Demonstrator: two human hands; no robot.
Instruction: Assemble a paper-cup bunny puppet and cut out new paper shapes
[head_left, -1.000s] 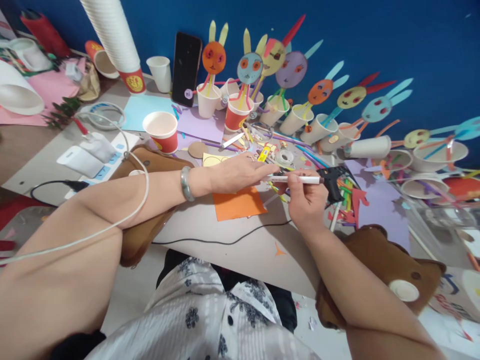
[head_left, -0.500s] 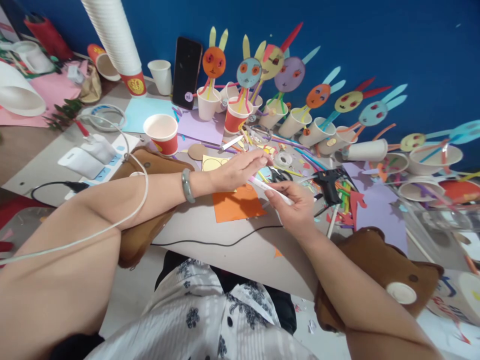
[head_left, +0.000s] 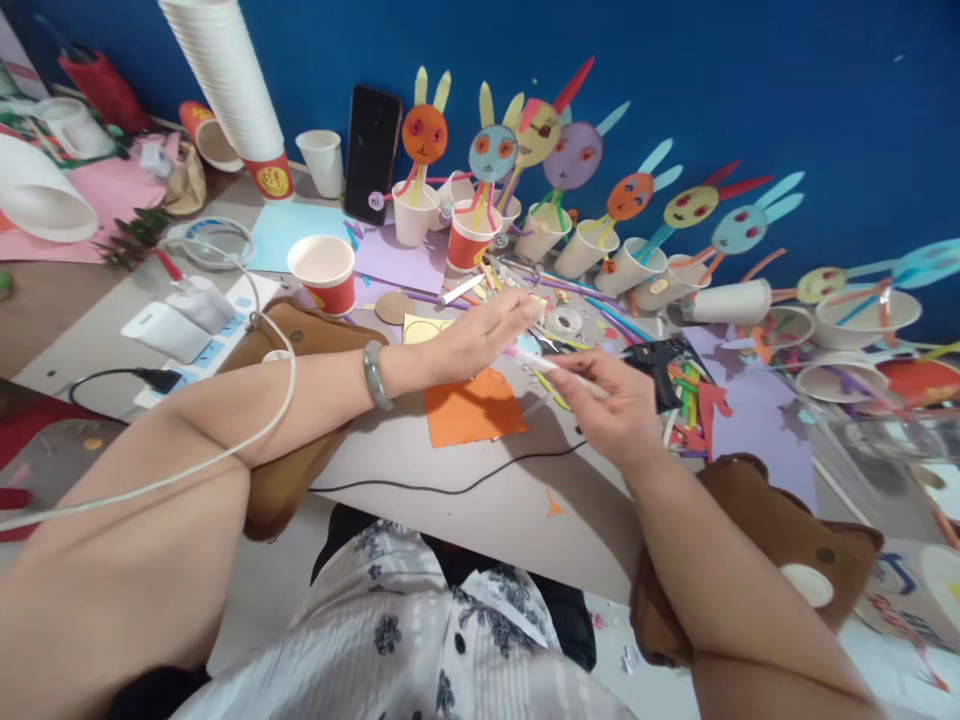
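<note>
My right hand grips a slim white marker with a pink end, held slantwise above the table. My left hand, with a grey bangle at the wrist, closes over the marker's pink end, its fingers long and together; its thumb side is partly hidden. Under the hands lies a sheet of orange paper. Beside it is yellow paper with drawn circles. Just beyond the right hand sits a black glue gun.
Paper cups with animal-faced figures line the blue wall. At left are a tall cup stack, a red cup, a phone and a power strip. Brown cushions flank me, and a black cord crosses the table.
My right hand has moved a little to the right with the marker. More of the marker shows between the two hands. My left hand has stayed nearly in place.
</note>
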